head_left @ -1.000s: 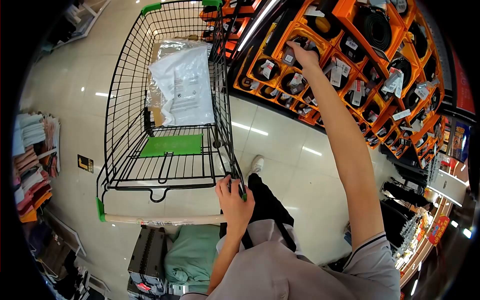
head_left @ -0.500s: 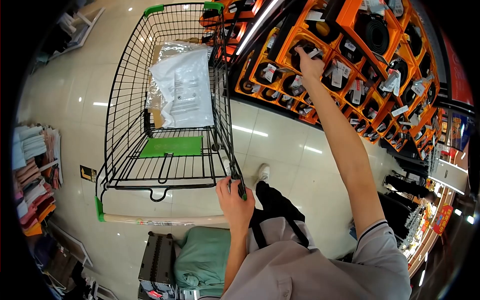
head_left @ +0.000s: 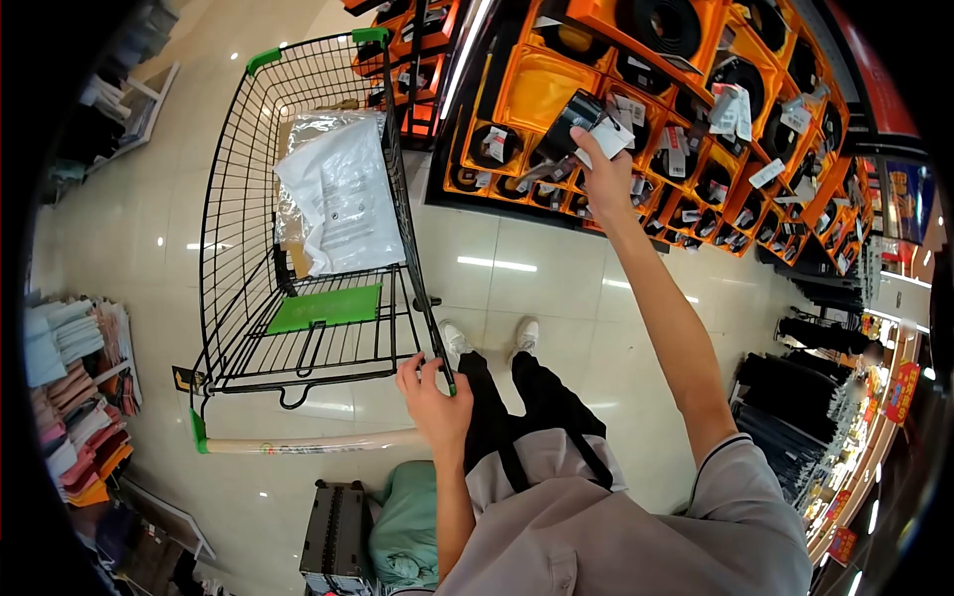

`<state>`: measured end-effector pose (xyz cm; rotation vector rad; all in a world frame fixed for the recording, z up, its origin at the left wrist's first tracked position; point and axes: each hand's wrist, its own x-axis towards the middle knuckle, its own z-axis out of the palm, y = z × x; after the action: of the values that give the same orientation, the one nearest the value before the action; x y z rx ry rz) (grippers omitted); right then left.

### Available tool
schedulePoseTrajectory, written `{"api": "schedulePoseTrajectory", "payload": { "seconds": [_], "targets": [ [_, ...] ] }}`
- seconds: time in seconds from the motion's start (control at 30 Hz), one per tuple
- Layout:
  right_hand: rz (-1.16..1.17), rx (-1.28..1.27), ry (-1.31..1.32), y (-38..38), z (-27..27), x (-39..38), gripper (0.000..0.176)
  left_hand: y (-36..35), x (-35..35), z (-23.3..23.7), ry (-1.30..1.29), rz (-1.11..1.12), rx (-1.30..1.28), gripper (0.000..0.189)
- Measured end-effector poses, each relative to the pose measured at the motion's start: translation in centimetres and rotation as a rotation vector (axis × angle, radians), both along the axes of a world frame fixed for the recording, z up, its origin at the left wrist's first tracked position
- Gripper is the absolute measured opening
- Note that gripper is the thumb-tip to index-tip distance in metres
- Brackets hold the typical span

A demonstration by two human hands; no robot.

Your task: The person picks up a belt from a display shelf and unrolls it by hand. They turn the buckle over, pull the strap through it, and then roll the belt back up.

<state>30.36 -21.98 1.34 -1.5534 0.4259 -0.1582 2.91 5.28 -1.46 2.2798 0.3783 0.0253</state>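
Note:
My right hand (head_left: 601,164) grips a rolled black belt (head_left: 568,127) with a white tag (head_left: 608,137), held in front of an orange display rack (head_left: 507,62). Just above the belt, one orange compartment (head_left: 542,87) shows no belt inside. My left hand (head_left: 434,397) rests on the near right corner of a black wire shopping cart (head_left: 224,248), its fingers curled at the rim by the handle (head_left: 318,443). White plastic packages (head_left: 343,199) lie in the cart, beyond a green panel (head_left: 326,308).
Folded clothes (head_left: 75,397) are stacked at the left. A dark case (head_left: 336,531) and a green bundle (head_left: 405,521) stand below the cart handle. Dark trousers (head_left: 790,412) hang at the right. My shoes (head_left: 525,336) are on the tiled floor (head_left: 556,288).
My right hand has drawn the rolled belt out of its compartment and lower, toward me. The view has shifted, and the cart appears slightly further left. My left hand is still at the cart corner.

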Motion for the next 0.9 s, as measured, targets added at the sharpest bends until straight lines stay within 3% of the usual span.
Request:
{"api": "schedulePoseTrajectory", "payload": {
  "seconds": [0.17,0.23,0.37,0.57,0.63,0.77,0.9],
  "targets": [
    [-0.01,0.157,-0.131,1.3,2.7,-3.7,0.032,-0.3,-0.2,-0.1,0.009,0.001,0.015,0.023],
    [0.077,0.213,-0.075,0.6,3.7,-5.2,0.039,-0.5,-0.3,-0.2,-0.011,0.01,0.027,0.021],
    [0.136,0.176,-0.044,-0.6,6.0,-8.7,0.033,-1.0,-0.3,-0.1,-0.04,0.03,0.057,0.02],
    [0.097,0.202,-0.057,-2.6,9.6,-15.4,0.023,-3.4,-0.2,1.2,-0.23,0.128,0.118,0.034],
    [0.121,0.186,-0.022,-3.6,10.7,-18.1,0.022,-6.6,0.5,5.0,-0.366,0.133,-0.107,0.039],
    [0.105,0.279,0.009,-4.8,12.9,-23.5,0.018,-15.3,1.1,14.6,-0.497,-0.265,-0.255,0.056],
    [0.068,0.389,-0.037,-6.4,15.3,-28.5,0.024,-20.9,0.5,18.1,-0.435,-0.447,-0.466,0.056]
  ]
}}
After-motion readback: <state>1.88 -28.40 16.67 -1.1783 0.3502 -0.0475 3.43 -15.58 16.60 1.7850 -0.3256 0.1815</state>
